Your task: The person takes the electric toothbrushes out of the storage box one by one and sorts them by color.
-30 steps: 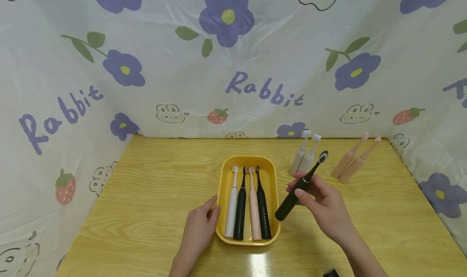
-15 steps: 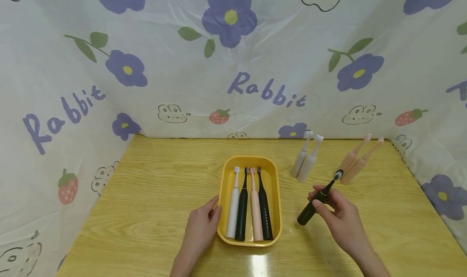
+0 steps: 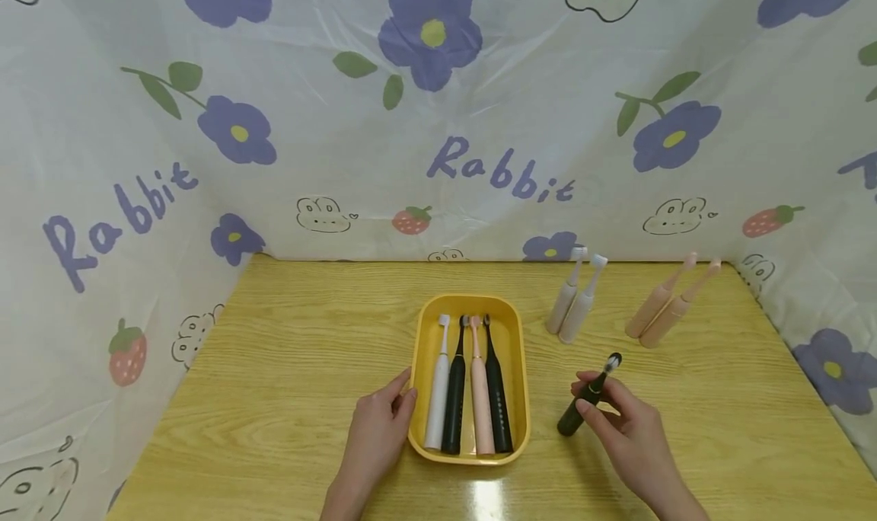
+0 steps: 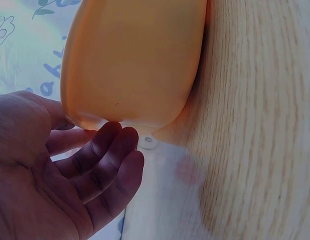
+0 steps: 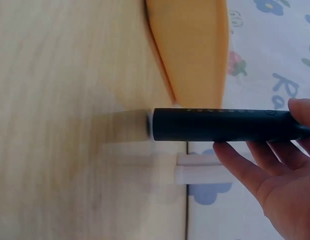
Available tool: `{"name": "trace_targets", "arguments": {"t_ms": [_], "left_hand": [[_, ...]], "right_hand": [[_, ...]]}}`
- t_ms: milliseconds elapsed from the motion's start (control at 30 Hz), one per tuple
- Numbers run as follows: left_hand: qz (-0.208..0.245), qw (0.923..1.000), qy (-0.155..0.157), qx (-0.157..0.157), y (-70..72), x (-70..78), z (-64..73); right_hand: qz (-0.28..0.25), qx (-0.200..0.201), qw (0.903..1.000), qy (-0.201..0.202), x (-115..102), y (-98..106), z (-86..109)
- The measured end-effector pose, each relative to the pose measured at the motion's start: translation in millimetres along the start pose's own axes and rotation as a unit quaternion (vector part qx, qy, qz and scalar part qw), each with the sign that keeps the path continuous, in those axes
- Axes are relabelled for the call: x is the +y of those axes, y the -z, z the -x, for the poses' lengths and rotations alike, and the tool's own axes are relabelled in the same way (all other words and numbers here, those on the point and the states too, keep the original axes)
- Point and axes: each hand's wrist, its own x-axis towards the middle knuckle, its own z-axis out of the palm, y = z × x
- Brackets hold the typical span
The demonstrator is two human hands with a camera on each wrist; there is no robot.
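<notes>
Right-hand fingers (image 5: 245, 167) gripping black toothbrush (image 5: 205, 125), handle base (image 5: 165, 125) below.

The tray (image 3: 508, 338) sits on the table (image 3: 294, 369), with 4 toothbrushes (image 3: 455, 399) lying in it side by side, heads toward the back. The left hand (image 3: 379, 422) touches the tray's left side. To the tray's right, the right hand (image 3: 630, 422) holds 1 more toothbrush (image 3: 572, 418), tilted, its base close to the table. Behind that, 2 standing toothbrushes (image 3: 578, 311) are next to each other; farther right are 2 others (image 3: 666, 323). The cloth (image 3: 329, 125) hangs behind the table and along its left and right sides.
</notes>
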Motion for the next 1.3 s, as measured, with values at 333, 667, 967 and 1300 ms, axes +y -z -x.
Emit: {"name": "trace_targets", "arguments": {"t_ms": [333, 667, 967, 1300], "left_hand": [[-0.003, 1.0, 0.004, -0.003, 0.2, 1.3, 0.1], [-0.002, 1.0, 0.009, 0.0, -0.5, 0.6, 0.6], [0.001, 1.0, 0.007, -0.001, -0.4, 1.1, 0.4], [-0.004, 1.0, 0.006, 0.003, -0.5, 0.9, 0.0]], "right_hand": [[0.033, 0.016, 0.9984, 0.043, 5.8, -8.8, 3.8], [0.03, 0.007, 0.9987, 0.041, 3.2, -10.5, 4.6], [0.025, 0.024, 0.9982, 0.049, 1.2, -11.8, 4.2], [0.018, 0.04, 0.9967, 0.068, -2.1, -10.9, 7.0]]}}
